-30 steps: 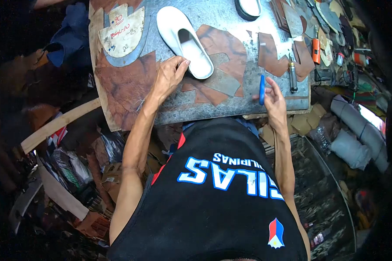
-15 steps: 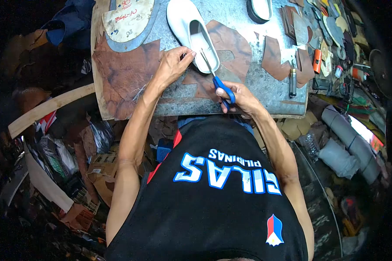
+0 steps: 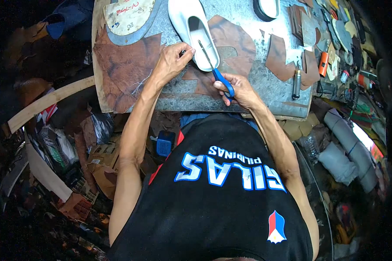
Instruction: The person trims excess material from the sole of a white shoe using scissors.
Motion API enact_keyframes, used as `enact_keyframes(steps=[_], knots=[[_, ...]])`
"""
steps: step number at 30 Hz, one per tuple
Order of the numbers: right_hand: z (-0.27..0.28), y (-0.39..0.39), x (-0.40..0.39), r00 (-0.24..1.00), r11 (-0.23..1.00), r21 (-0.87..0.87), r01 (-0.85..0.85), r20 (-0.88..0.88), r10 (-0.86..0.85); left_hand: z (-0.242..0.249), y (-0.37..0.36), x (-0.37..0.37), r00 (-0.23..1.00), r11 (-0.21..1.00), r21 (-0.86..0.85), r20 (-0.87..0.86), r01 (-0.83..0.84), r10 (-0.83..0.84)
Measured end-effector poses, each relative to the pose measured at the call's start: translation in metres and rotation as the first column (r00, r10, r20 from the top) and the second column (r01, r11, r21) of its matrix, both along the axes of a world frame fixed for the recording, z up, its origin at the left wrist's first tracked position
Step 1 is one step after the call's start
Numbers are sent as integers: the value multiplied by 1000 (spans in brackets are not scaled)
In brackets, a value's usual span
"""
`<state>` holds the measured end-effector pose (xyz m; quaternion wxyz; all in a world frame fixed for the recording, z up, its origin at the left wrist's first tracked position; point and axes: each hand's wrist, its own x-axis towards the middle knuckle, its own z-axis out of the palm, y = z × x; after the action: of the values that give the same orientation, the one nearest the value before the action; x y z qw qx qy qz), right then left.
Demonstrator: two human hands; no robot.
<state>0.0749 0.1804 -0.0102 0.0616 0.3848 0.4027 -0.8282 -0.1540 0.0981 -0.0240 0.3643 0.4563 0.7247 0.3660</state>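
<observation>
A white shoe (image 3: pixel 182 18) lies on the metal-topped table, its open back towards me. My right hand (image 3: pixel 238 90) is closed round the blue handles of a pair of scissors (image 3: pixel 224 83), whose blades point away over the shoe's opening and look nearly closed. My left hand (image 3: pixel 175 63) is beside the shoe's left edge, thumb and forefinger pinched together; a small dark thing shows between them, too small to make out. Brown leather pieces (image 3: pixel 126 65) lie under and around my left wrist and beneath the shoe.
Paper patterns (image 3: pixel 128 17) lie at the table's upper left. Another shoe (image 3: pixel 267 8), cut leather pieces (image 3: pixel 278 58), a lighter-like cylinder (image 3: pixel 296 83) and an orange-handled tool (image 3: pixel 323 64) are to the right. A curved wooden strip (image 3: pixel 52 102) meets the table's left edge.
The scissors have turned slightly, their handles drawn closer together. My left hand stays near the shoe's edge, and the table view has shifted a little.
</observation>
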Motion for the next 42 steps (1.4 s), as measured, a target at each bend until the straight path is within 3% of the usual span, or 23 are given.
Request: enact_keyframes(steps=[5, 12, 14, 22, 25, 27, 29, 30, 31, 32, 33, 34, 35, 36, 38, 39, 41, 42], knots=[[-6, -1, -4, 999, 995, -98, 23, -24, -25, -1, -1, 3, 999, 999, -21, 0, -35, 35], [-10, -4, 0, 999, 998, -56, 10, -52, -13, -17, -2, 2, 999, 998, 40, 8, -47, 47], [-13, -5, 2, 991, 976, -208, 57, -111, -81, -19, -2, 0, 999, 999, 32, 8, -42, 41], [-17, -10, 8, 995, 987, -154, 41, -80, -53, -15, -5, 2, 998, 998, -7, 31, -56, 56], [-16, -12, 10, 997, 996, -84, 14, -72, -20, -18, -12, -1, 981, 986, 125, 174, -109, 87], [-7, -13, 16, 998, 1000, -21, -18, -56, 17, 3, -32, -3, 990, 997, -59, 132, -49, 56], [11, -16, 33, 999, 985, 172, 9, -39, -2, 23, -68, -16, 956, 934, -352, 289, 58, 50], [10, -14, 43, 999, 985, 172, 7, -41, 0, 20, -97, -26, 966, 882, -433, 243, 185, -83], [7, -12, 57, 999, 917, 399, -4, 40, -13, 18, -124, -28, 954, 802, -519, 209, 295, -216], [4, -9, 69, 993, 799, 601, -32, 113, -46, 42, -130, -18, 898, 623, -721, -3, 302, -440], [3, -2, 76, 976, 720, 684, -120, 212, -39, 28, -172, -13, 831, 705, -682, -268, 193, -487], [4, 5, 81, 950, 629, 748, -212, 307, -45, 35, -183, -10, 749, 595, -797, -329, 106, -575], [6, 7, 83, 923, 410, 855, -319, 379, -72, 41, -185, -10, 770, 692, -718, -401, 72, -496], [10, 11, 82, 899, 408, 837, -365, 431, -81, 48, -185, -9, 787, 777, -628, -460, 39, -412], [-3, 11, 89, 887, 257, 878, -403, 444, -124, 71, -149, -5, 779, 823, -567, -521, -12, -348], [-6, 9, 90, 888, 257, 878, -403, 443, -123, 74, -130, -1, 770, 865, -498, -576, -64, -275], [-9, 10, 89, 894, 139, 899, -415, 431, -120, 60, -96, 6, 764, 965, -260, -630, -41, -138], [-7, 10, 88, 894, 135, 902, -410, 427, -133, 52, -81, 10, 761, 967, -252, -634, -32, -140]])
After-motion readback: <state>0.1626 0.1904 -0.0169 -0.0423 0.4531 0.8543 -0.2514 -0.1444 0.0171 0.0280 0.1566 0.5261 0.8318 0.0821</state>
